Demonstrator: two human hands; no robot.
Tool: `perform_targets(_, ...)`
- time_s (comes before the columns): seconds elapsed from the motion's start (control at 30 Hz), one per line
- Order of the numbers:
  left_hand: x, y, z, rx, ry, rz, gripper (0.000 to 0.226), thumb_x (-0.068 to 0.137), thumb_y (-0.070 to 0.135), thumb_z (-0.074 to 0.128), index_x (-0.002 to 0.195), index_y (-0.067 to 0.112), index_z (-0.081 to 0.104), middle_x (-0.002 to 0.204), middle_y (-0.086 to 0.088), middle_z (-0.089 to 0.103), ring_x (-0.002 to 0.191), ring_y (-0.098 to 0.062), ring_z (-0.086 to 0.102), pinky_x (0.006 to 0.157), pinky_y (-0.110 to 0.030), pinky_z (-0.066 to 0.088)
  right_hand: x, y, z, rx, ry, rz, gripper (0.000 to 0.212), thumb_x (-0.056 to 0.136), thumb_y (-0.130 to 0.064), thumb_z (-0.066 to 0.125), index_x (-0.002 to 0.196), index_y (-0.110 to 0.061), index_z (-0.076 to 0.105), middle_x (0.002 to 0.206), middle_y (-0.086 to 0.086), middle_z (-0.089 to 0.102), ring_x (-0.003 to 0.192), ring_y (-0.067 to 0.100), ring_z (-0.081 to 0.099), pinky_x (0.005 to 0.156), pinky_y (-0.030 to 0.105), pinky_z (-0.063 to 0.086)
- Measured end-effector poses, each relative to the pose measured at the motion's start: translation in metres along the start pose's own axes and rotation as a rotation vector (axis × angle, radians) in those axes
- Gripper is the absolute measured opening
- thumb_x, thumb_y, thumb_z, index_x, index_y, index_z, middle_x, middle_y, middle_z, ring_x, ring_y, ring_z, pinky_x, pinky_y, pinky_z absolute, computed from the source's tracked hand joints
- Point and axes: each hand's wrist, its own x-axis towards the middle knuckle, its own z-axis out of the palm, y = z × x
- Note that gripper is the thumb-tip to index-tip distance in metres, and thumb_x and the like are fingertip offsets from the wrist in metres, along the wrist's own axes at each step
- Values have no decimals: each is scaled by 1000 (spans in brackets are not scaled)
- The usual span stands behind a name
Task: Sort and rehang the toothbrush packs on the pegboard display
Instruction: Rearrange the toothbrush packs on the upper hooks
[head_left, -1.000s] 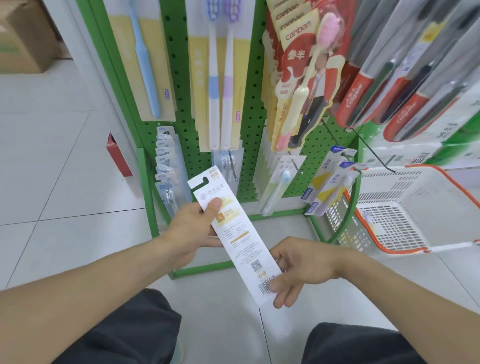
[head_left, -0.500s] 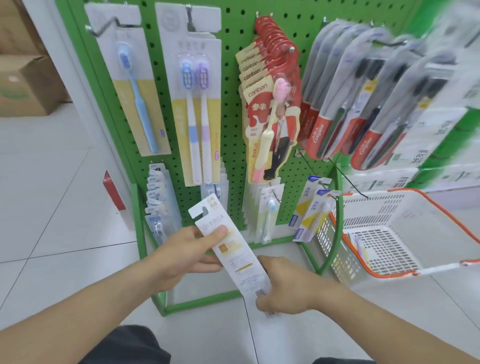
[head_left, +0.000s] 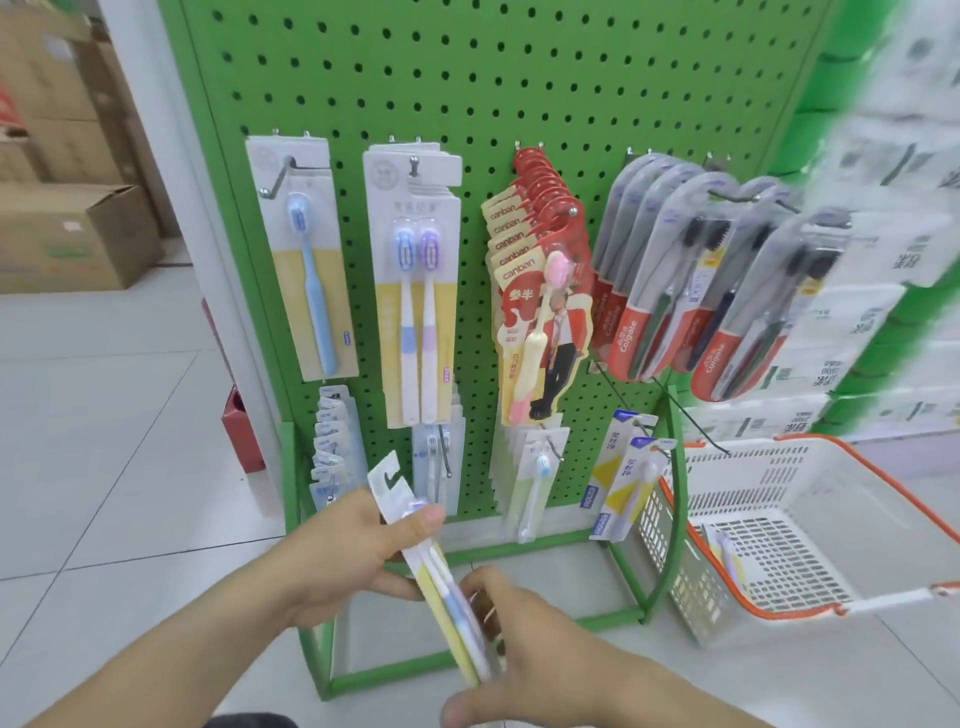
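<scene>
1. The person holds one toothbrush pack (head_left: 447, 587) low in front of the green pegboard (head_left: 519, 83), below its bottom row of hooks and seen nearly edge-on, its hang-hole tab pointing up toward the board.
2. The left hand (head_left: 358, 556) grips the pack near its upper end: the thumb presses across the face just under the tab, and the fingers are curled behind the card.
3. The right hand (head_left: 524, 644) sits at the pack's lower end with its fingers bent toward the card; it seems to pinch that end, though blur hides the exact contact.
4. Judging by its look, the pack is light: a thin card with a plastic blister. It should be stiff along its length, yet easy to bend or crease at the tab, and the blister face is likely slick.
5. The best hold is probably on the card edges just below the tab, leaving the hole free for a hook.
6. On the pegboard, matching yellow twin packs (head_left: 415, 291) hang up and slightly right of the held pack, which looks like the likely home.
7. A white basket (head_left: 831, 457) stands to the right of the pegboard's base.
</scene>
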Motion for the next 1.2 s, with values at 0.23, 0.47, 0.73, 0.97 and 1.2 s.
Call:
perform_targets(0.23, -24, 32, 0, -53, 128, 456, 31, 77, 18, 73, 105, 6, 77, 99, -12, 78, 93, -27, 77, 80, -34, 62, 19, -5, -11, 189, 484, -146, 74, 40, -61, 97, 93, -22, 62, 82, 3, 67, 66, 14, 52, 64, 43, 49)
perform_targets(0.47, -21, 75, 13, -214, 383, 863, 33, 83, 26, 69, 109, 6, 69, 97, -3, 79, 85, -14, 76, 71, -19, 57, 34, -49, -24, 321, 773, -402, 52, 64, -69, 83, 96, -35, 60, 81, -6, 68, 69, 13, 62, 64, 42, 53)
perform_targets(0.73, -7, 121, 3, -167, 432, 1059, 35, 83, 33, 73, 109, 11, 67, 101, -2, 79, 89, -21, 76, 77, -36, 61, 54, -73, -33, 475, 944, -601, 59, 84, -27, 81, 128, -45, 46, 111, -21, 67, 102, 5, 69, 86, 21, 54)
perform_targets(0.97, 4, 125, -2, -113, 488, 1012, 35, 80, 40, 76, 104, 14, 70, 92, -4, 79, 80, -21, 76, 69, -33, 56, 67, -76, -27, 498, 923, -617, 70, 86, -32, 78, 142, -48, 40, 113, -23, 65, 105, 14, 69, 92, 33, 57)
perform_targets(1.2, 9, 126, -6, 69, 616, 968, 32, 85, 43, 74, 103, 18, 66, 73, 7, 76, 62, -27, 68, 64, -37, 57, 71, -79, -22, 506, 898, -573, 66, 83, -40, 76, 134, -57, 38, 97, -26, 65, 85, 15, 69, 78, 45, 61)
